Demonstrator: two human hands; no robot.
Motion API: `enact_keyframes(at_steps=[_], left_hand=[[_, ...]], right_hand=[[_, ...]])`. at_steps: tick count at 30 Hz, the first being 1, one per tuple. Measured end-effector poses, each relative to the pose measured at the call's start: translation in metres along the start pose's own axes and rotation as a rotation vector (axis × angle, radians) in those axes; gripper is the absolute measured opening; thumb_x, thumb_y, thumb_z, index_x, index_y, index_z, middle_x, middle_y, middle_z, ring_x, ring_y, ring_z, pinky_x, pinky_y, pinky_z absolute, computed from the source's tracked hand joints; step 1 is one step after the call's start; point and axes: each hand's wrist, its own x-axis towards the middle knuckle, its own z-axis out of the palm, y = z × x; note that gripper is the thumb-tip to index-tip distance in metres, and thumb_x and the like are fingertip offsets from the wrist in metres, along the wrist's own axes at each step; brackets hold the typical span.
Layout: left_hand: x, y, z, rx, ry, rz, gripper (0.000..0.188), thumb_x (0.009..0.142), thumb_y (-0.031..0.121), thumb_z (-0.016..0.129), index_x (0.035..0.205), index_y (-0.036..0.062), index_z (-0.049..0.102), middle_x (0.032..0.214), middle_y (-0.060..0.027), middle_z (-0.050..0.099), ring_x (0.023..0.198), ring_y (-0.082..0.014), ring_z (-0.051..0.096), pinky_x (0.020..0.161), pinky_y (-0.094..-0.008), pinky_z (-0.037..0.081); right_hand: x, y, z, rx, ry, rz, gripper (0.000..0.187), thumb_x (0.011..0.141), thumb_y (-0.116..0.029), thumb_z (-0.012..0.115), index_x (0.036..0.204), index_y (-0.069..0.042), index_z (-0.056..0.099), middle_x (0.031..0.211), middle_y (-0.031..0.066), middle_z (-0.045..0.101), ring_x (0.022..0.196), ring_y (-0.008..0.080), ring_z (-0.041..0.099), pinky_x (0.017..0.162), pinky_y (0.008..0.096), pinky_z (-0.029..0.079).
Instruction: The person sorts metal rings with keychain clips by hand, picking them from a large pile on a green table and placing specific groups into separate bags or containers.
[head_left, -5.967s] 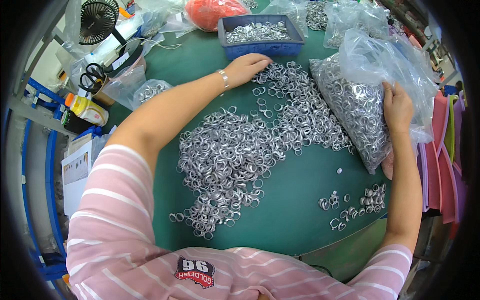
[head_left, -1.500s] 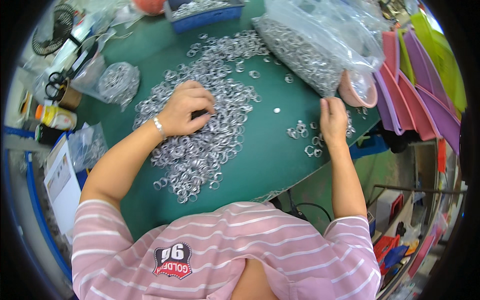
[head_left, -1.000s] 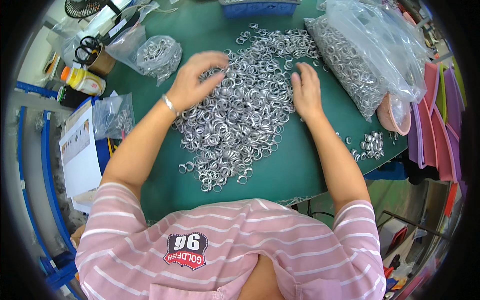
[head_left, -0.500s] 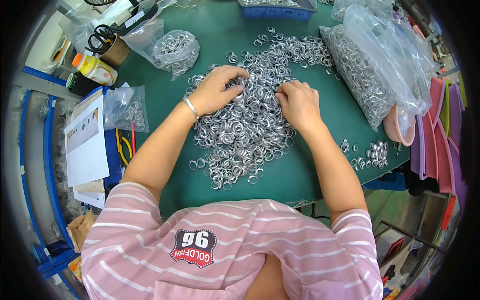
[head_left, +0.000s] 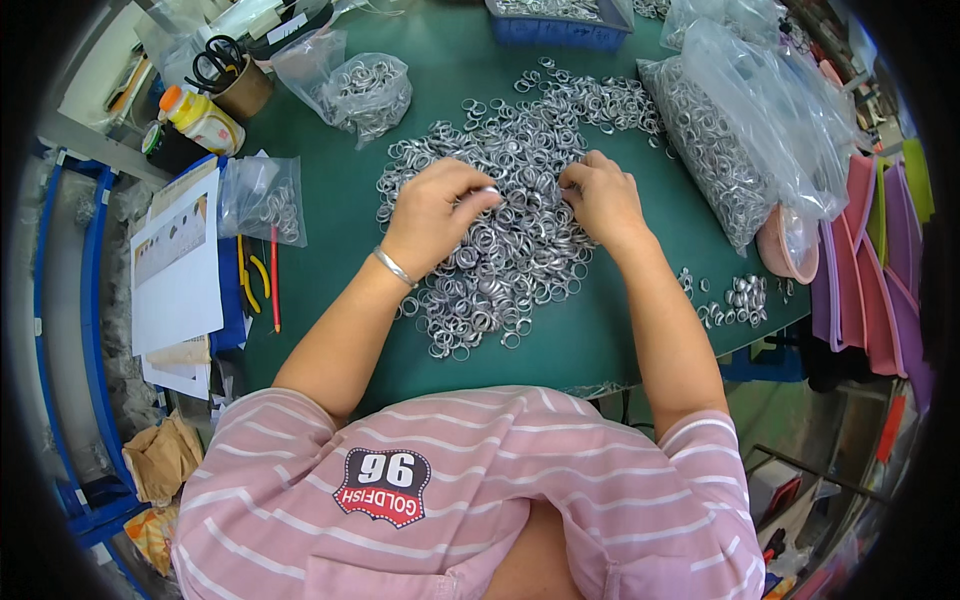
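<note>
A wide heap of silver metal rings [head_left: 490,285] is spread over the green tabletop in front of me. My left hand [head_left: 437,212] is over the heap's left part, thumb and forefinger closed on a silver ring [head_left: 489,190] at their tips. A metal bangle [head_left: 394,268] circles that wrist. At the heap's right side, my right hand [head_left: 606,205] has its fingers curled in and its thumb against them. Whatever those right fingertips hold is hidden among the rings.
A bulging clear bag of rings [head_left: 705,140] lies at the right beside a pink bowl [head_left: 782,250]. Nearer stands a small group of rings [head_left: 745,302]. A blue tray [head_left: 560,32] sits at the back. Leftward are a smaller ring bag [head_left: 368,95], yellow-handled pliers [head_left: 247,278] and paper sheets [head_left: 180,265].
My left hand has moved nearer to me and slightly right across the heap, a ring now showing at its fingertips. My right hand has barely moved. The whole view has shifted slightly.
</note>
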Motion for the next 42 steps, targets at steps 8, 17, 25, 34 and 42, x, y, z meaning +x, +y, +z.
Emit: enact_keyframes(at_steps=[8,17,25,34,42], left_hand=[[0.03,-0.027,-0.015,-0.534,-0.003,-0.486,0.017,0.087,0.013,0.064,0.097,-0.0005,0.065,0.092,-0.0069,0.068,0.083,-0.0143,0.065,0.068,-0.0264,0.052],[0.118,-0.047,0.043,0.432,-0.469,-0.191,0.023,0.078,0.025,0.075,0.084,0.0032,0.074,0.083,-0.0164,0.071,0.08,-0.0296,0.068,0.077,-0.0377,0.053],[0.108,-0.036,0.043,0.335,-0.544,-0.121,0.022,0.077,0.023,0.076,0.085,0.0031,0.071,0.085,-0.0157,0.069,0.083,-0.0314,0.066,0.076,-0.0396,0.051],[0.053,-0.007,-0.032,-0.296,-0.499,-0.497,0.013,0.084,0.012,0.07,0.088,0.0004,0.065,0.076,-0.002,0.063,0.067,-0.0087,0.057,0.059,-0.0249,0.045],[0.009,-0.018,-0.045,-0.265,-0.427,-0.525,0.01,0.082,0.008,0.071,0.087,0.0022,0.065,0.083,-0.0014,0.065,0.068,-0.0066,0.056,0.058,-0.0211,0.044]], right_hand=[[-0.012,0.016,0.02,0.358,0.182,0.083,0.007,0.082,-0.013,0.067,0.087,-0.007,0.067,0.097,0.0093,0.064,0.096,0.0313,0.061,0.08,0.0437,0.047],[-0.008,0.009,0.014,0.199,0.051,-0.045,0.011,0.079,-0.012,0.07,0.088,-0.008,0.066,0.098,0.0091,0.065,0.094,0.0326,0.061,0.079,0.0461,0.048],[-0.008,0.018,0.023,0.228,0.092,-0.054,0.016,0.078,-0.011,0.07,0.093,-0.006,0.068,0.102,0.0063,0.066,0.101,0.0304,0.058,0.086,0.0428,0.046],[-0.033,-0.01,-0.008,0.649,0.184,0.126,0.019,0.077,-0.007,0.076,0.088,0.003,0.064,0.078,0.0122,0.063,0.064,0.017,0.061,0.06,0.0295,0.05],[-0.038,-0.022,-0.024,0.464,0.045,0.061,0.02,0.078,-0.005,0.072,0.094,0.002,0.062,0.078,0.0132,0.063,0.067,0.0237,0.062,0.063,0.0347,0.05]])
